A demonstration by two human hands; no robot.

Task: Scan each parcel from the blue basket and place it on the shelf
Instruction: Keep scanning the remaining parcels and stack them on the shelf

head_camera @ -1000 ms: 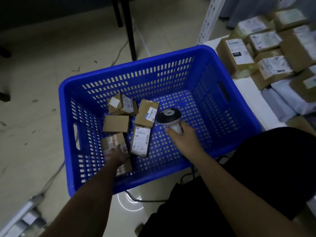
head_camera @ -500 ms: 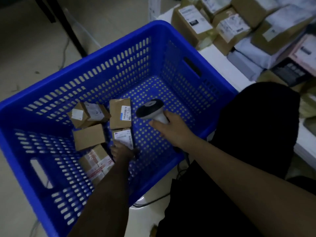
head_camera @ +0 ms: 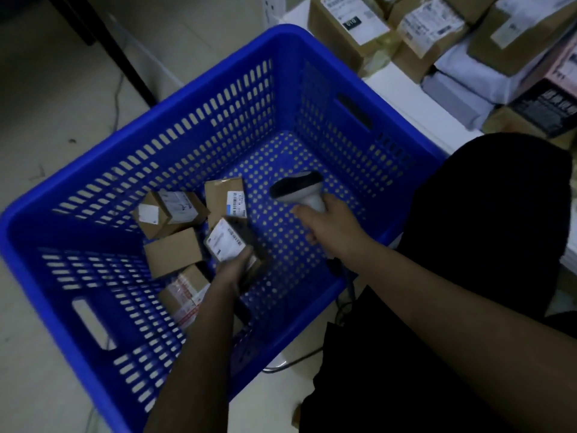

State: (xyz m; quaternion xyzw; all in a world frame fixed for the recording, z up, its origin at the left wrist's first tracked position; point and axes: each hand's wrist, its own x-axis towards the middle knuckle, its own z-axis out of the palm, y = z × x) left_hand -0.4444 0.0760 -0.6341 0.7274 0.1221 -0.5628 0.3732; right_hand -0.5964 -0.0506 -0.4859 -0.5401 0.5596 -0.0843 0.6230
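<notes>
- The left hand (head_camera: 235, 265) grips a small labelled parcel (head_camera: 225, 240) inside the blue basket (head_camera: 281, 45), fingers curled round its lower end, with the white label tilted upward.
- The right hand (head_camera: 331, 228) is wrapped round the handle of the barcode scanner (head_camera: 298, 189), which sits over the basket floor just to the right of the held parcel (its dark window looks turned toward the left, though the blur makes the exact aim hard to judge).
- The relation that matters: the parcel lies left of and slightly nearer than the scanner head, close but not touching, and its long axis runs roughly from the near side of the basket up toward the far left wall. In my judgement, the label has to face the scanner window before a read can happen, so a small turn of either wrist seems needed.
- Four other parcels remain on the basket floor toward its left half: one at the far left (head_camera: 168, 212), one behind the held parcel (head_camera: 224, 196), a plain brown one (head_camera: 175, 251) and a taped one (head_camera: 184, 292) near the left forearm.
- The shelf (head_camera: 387, 79) beyond the basket's far right corner carries stacked parcels already; the right hand is the nearer one to it, but the left holds the parcel.
</notes>
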